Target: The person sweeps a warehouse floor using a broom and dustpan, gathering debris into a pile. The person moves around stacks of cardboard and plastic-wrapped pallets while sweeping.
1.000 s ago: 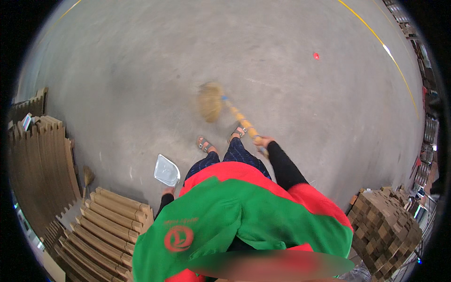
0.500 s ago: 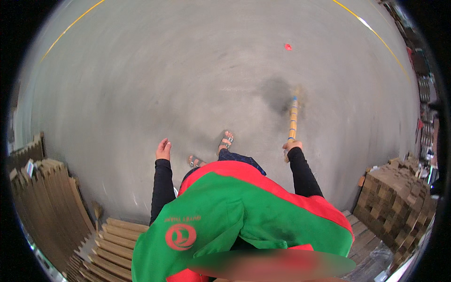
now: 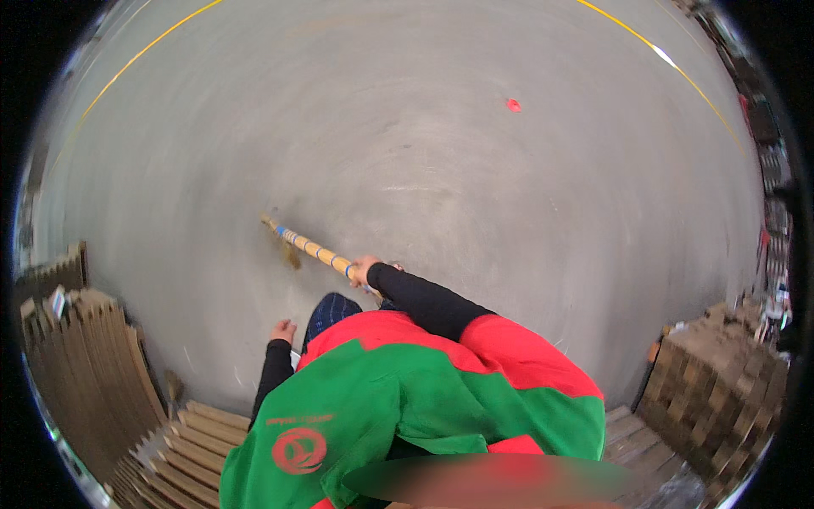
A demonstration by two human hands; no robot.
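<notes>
Right hand (image 3: 363, 271) closed in a grip, arm extended, left hand (image 3: 282, 329) hanging free

I counted one broom (image 3: 309, 248), two hands, left (image 3: 282, 330) and right (image 3: 365, 271), two cardboard stacks (image 3: 93, 382) (image 3: 716, 386), and one red scrap (image 3: 513, 105).

A bare grey concrete floor (image 3: 441, 170) carries everything here. Far ahead of the right grip (image 3: 363, 271), a small red scrap (image 3: 513, 105) lies alone on it, and beyond that thin yellow painted lines (image 3: 670, 61) curve along the far edges. Well to the left of the grip, stacks of flattened brown cardboard (image 3: 93, 365) stand on the floor. Well to its right sits a block of stacked brown cartons (image 3: 716, 390). The broom head (image 3: 287, 248) touches the floor just left of the grip.
</notes>
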